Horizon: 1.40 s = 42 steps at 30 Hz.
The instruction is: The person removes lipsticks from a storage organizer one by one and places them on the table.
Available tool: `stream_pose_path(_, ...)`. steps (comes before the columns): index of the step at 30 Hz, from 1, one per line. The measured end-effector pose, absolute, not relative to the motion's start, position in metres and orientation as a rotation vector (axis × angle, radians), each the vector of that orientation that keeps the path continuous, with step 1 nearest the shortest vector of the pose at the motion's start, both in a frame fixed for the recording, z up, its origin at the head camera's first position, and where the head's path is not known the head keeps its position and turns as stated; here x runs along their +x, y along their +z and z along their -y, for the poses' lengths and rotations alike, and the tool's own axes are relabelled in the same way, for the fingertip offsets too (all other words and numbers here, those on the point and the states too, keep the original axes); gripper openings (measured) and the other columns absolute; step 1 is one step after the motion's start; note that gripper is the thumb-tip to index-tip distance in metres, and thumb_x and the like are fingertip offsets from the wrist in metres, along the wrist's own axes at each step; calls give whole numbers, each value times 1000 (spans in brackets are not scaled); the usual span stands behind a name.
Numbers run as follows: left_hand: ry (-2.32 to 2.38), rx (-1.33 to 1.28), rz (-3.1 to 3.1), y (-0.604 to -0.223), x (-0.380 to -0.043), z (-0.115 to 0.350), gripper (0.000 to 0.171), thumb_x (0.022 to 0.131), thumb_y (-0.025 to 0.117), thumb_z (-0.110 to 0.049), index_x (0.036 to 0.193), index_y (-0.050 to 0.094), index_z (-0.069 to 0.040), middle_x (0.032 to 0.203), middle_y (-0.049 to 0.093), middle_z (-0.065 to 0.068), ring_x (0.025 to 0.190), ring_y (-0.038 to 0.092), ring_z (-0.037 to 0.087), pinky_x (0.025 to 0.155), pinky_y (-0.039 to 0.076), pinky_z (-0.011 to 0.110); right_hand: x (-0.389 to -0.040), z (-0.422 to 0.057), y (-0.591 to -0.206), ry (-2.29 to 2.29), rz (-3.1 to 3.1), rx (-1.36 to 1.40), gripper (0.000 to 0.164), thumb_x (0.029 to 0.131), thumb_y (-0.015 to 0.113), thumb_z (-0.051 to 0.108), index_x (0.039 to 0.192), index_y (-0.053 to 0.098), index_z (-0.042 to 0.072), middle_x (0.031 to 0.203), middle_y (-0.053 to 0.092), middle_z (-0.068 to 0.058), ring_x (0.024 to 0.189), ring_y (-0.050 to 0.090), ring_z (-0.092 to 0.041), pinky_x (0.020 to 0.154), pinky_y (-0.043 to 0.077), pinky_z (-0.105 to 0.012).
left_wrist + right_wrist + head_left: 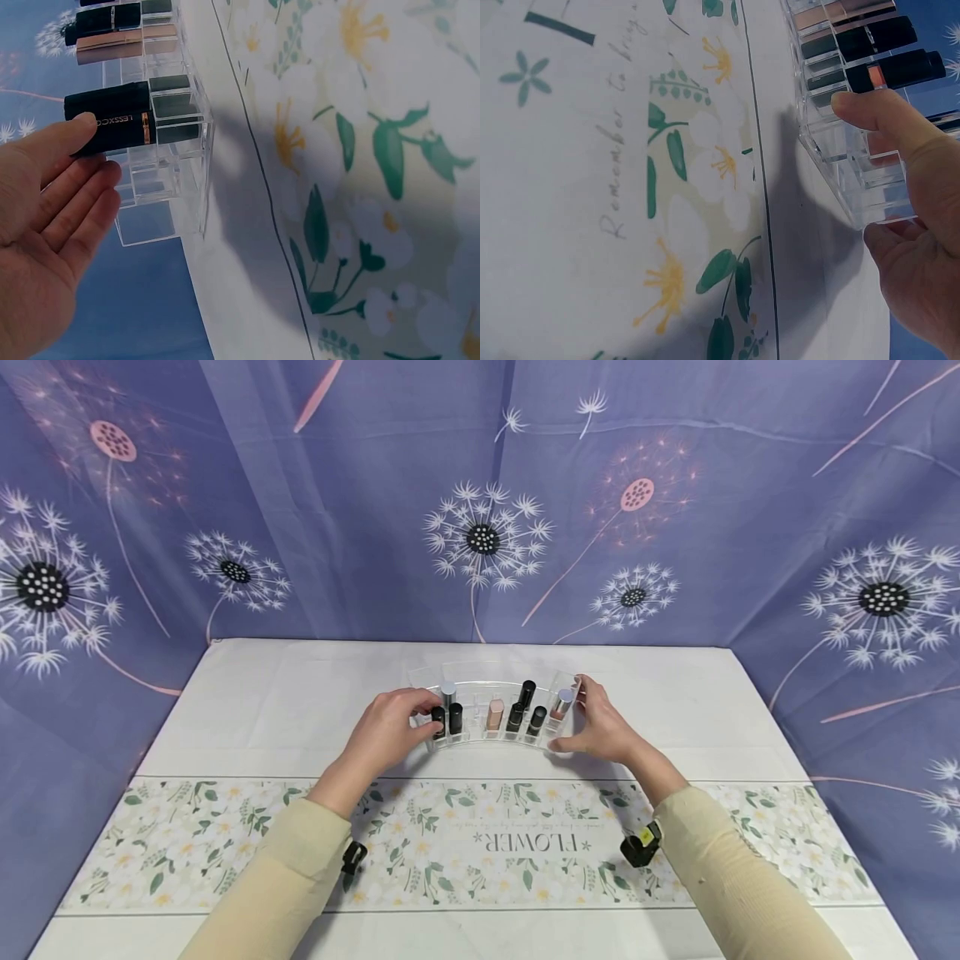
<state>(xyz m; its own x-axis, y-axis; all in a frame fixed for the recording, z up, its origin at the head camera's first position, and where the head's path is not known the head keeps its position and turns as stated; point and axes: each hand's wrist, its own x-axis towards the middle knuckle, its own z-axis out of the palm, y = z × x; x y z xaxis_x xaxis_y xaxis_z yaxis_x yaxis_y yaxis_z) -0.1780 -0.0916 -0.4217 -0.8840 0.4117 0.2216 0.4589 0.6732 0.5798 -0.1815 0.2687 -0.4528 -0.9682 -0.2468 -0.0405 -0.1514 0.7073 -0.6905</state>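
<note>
Sleeves, two: pale yellow-green left sleeve (277, 877) and right sleeve (742, 877), each with a small black device at its cuff, the left device (354, 857) and the right device (641, 845).

Floral band (187, 843): printed across the table, white and yellow blossoms with green leaves; the word FLOWER stands upside down to the wearer.

Left hand (386, 727): thumb and forefinger pinch the leftmost black tube (438, 723), which stands at the left end of the clear stand; its lettering is partly covered by the thumb, and a gold ring circles it lower down.

Right hand (603, 727): fingers and thumb curled round the right end of the stand, thumb at the front.

Clear stand (480, 742): transparent, curved, tiered, on the table beyond the floral band, between both hands. Contents, besides the pinched piece: second black tube (455, 718), just beside it; left silver-capped tube (448, 695), behind these; beige tube (495, 715), near the middle; three black tubes (514, 718) right of it; right silver-capped tube (562, 704), by the right hand.

Table (255, 702): white.

Backdrop (360, 527): blue-violet cloth with white and pink dandelions.
</note>
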Motion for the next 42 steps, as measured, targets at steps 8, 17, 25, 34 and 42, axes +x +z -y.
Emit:
stream_pose_path(8,-1047,-741,2799,-422,-180,92,24,93,84,-11,116,78,-9,114,78,8,100,76,25,91,62,44,-183,-268,-453,-1091,-2795,-342,126,71,100,22,160,17,-11,147,37,-36,143,37,-51,125,29,-60)
stream_pose_path(17,-1095,-752,2815,-424,-179,89,24,94,83,-8,118,77,-8,117,77,9,99,76,23,90,62,40,-178,-270,-455,-1095,-2784,-325,131,72,98,21,161,9,-14,151,30,-41,145,35,-54,125,29,-60)
stream_pose_path(25,-1093,-737,2825,-422,-180,88,25,95,82,-9,119,77,-8,120,77,8,100,76,22,92,61,40,-180,-270,-455,-1080,-2817,-380,117,72,99,22,155,23,-11,142,38,-35,139,39,-52,123,31,-62)
stream_pose_path(34,-1105,-745,2833,-415,-181,89,26,95,82,-9,120,77,-9,120,77,7,101,76,20,93,61,38,-180,-269,-455,-1087,-2800,-366,127,73,98,22,160,13,-12,149,33,-40,143,36,-54,124,29,-62)
stream_pose_path(42,-1110,-745,2840,-400,-179,94,26,95,82,-10,121,77,-10,117,77,6,101,75,20,93,61,38,-181,-270,-454,-1040,-2815,-362,130,74,98,27,162,10,-12,152,30,-42,143,36,-57,123,29,-65)
